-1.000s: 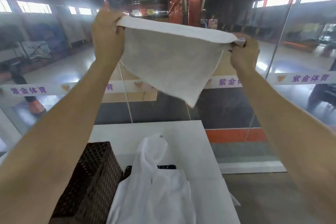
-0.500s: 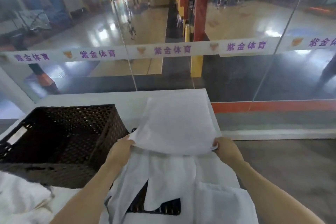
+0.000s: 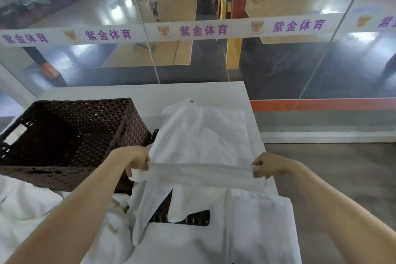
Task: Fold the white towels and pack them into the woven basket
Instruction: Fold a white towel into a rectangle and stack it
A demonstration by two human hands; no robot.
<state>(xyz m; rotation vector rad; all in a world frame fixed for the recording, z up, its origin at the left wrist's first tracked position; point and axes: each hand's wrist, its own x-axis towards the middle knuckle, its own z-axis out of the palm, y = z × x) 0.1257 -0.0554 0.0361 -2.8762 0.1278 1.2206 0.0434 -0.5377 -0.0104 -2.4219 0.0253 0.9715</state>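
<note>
Towel [image 3: 201, 152] lies spread on the bench [image 3: 139, 92] right of the basket [image 3: 70, 135], near corners pinched in curled fingers of left hand [image 3: 137, 161] and right hand [image 3: 270, 167]; advise carrying both corners forward level so edges meet squarely.

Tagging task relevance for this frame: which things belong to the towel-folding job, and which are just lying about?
Job:
white towel, stretched between left hand and right hand
woven basket
crumpled towels, near left
folded towel, near right

Lying about:
dark woven panel under the towels
purple-lettered banner behind the table
</note>
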